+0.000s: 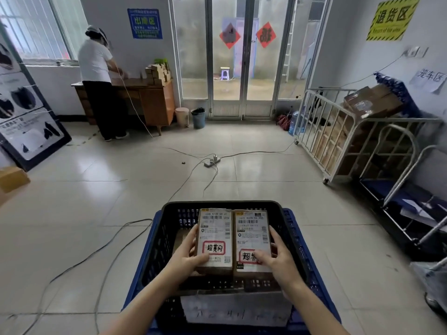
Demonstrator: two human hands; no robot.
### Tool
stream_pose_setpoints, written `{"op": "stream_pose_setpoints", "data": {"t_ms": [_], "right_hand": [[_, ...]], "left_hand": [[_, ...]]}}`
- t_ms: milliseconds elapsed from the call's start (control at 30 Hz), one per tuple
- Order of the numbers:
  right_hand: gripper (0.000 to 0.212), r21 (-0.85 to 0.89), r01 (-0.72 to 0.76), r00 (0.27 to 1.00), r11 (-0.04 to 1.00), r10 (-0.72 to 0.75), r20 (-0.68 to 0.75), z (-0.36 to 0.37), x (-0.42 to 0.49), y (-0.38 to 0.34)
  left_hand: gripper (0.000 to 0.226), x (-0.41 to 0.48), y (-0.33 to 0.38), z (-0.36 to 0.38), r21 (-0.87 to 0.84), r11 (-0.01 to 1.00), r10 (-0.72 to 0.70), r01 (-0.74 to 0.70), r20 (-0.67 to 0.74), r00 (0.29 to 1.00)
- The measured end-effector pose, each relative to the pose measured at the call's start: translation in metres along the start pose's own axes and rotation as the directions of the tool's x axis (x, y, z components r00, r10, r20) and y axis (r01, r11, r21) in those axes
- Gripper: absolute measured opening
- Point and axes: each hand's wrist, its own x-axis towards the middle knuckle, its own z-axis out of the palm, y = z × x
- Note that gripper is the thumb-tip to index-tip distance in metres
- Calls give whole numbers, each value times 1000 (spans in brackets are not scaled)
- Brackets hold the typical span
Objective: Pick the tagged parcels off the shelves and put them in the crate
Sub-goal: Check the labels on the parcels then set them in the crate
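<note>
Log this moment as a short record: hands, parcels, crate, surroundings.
left hand: grips left parcel, thumb on its label
right hand: grips right parcel, thumb on its label
parcels: side by side, labels up, each with a red-bordered tag
black crate: under the parcels, open top
floor: power strip ahead of the crate
background: person at a wooden desk
</note>
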Motion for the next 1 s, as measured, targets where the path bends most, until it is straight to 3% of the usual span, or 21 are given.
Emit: {"op": "stream_pose_setpoints", "data": {"t_ms": [300,600,800,1000], "right_hand": [[69,-10,-116,993,993,116,28,-25,109,21],[66,-1,-261,965,965,261,-36,-32,161,73],[53,-194,-327,933,925,283,-220,-32,179,107],[63,-394,-308,936,866,201,-288,-35,191,120]], "left_hand": [[85,112,-12,9,-96,985,-148,142,-55,988],[96,178,-68,27,-29,964,-263,263,-4,965],[92,209,-107,49,26,936,-353,352,57,934],[88,230,-137,57,-25,902,-428,431,79,900]]}}
